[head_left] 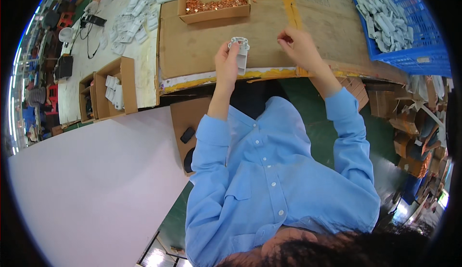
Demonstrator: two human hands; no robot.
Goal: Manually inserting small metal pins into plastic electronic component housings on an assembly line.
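Note:
My left hand (225, 64) grips a white plastic housing (242, 61) above the front edge of the cardboard-covered table (202, 50). The housing is long, with an open, ribbed inside and clips at its far end. To the right, my right hand (299, 48) is held over the cardboard, apart from the housing. Its fingertips are pressed together, and anything between them is too small or hidden to make out. Beyond my hands, a cardboard box (211, 19) holds many small copper-coloured metal pieces.
A blue crate (385, 57) of white plastic parts stands at the right. Loose white housings (137, 17) lie heaped at the left, near a small carton (129, 82) with more parts. A white board (96, 171) is beside me. At the far left shows a co-worker's gloved hand (91, 7).

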